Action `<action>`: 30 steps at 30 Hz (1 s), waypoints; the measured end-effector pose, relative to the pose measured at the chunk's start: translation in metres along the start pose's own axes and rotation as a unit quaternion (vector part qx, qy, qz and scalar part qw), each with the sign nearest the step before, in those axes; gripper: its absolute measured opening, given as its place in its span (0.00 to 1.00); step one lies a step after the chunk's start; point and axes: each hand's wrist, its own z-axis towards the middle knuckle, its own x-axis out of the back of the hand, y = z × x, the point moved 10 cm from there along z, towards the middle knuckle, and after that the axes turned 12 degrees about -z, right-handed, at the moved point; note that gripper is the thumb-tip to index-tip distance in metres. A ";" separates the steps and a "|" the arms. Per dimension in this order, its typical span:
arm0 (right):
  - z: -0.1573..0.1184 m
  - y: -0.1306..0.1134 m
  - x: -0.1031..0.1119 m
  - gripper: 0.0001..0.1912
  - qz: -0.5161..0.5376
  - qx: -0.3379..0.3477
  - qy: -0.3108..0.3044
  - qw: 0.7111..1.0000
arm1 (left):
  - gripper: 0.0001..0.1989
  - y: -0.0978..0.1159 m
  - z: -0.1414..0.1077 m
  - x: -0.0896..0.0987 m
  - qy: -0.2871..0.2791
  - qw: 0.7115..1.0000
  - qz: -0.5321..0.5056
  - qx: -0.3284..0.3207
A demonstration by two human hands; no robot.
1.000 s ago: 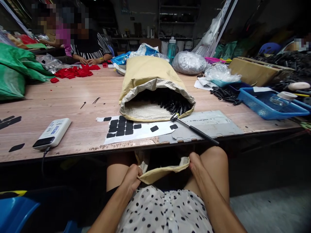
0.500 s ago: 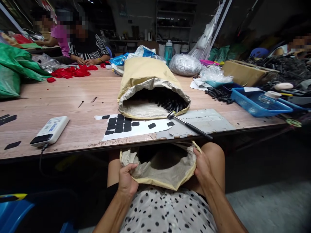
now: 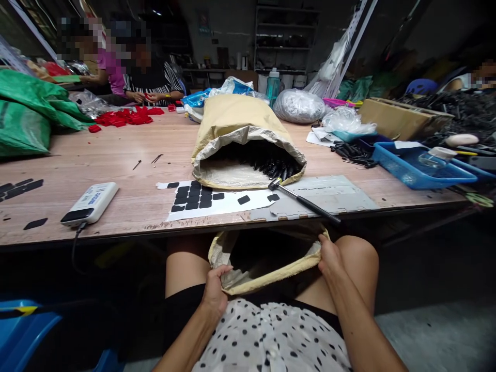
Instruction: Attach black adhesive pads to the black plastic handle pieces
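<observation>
Between my knees, below the table edge, a yellow sack (image 3: 273, 274) with a pale lining gapes wide; its inside is dark. My left hand (image 3: 215, 289) grips the near left part of its rim, thumb over the edge. On the right side of the rim, my right hand (image 3: 329, 253) is closed too. A second, fuller yellow sack (image 3: 240, 111) lies on the table, its mouth facing me, with black slender pieces (image 3: 277, 164) inside. In front of that mouth rests a hammer (image 3: 306, 201), its black handle sticking out past the table edge.
A white sheet with black stickers (image 3: 194, 196) and a grey board (image 3: 337, 191) lie along the table's front. A white power bank (image 3: 91, 204) with a cable sits left, a blue basket (image 3: 422, 173) right. Red pieces (image 3: 127, 116) lie near two people across the table.
The sack's rim in my hands is now folded outward along the near side, showing a yellow band. Both hands have moved slightly to the right in view, still gripping it.
</observation>
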 end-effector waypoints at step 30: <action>0.000 -0.033 -0.001 0.20 -0.105 0.158 -0.030 0.981 | 0.06 0.084 0.022 -0.040 0.077 0.945 0.206 -0.242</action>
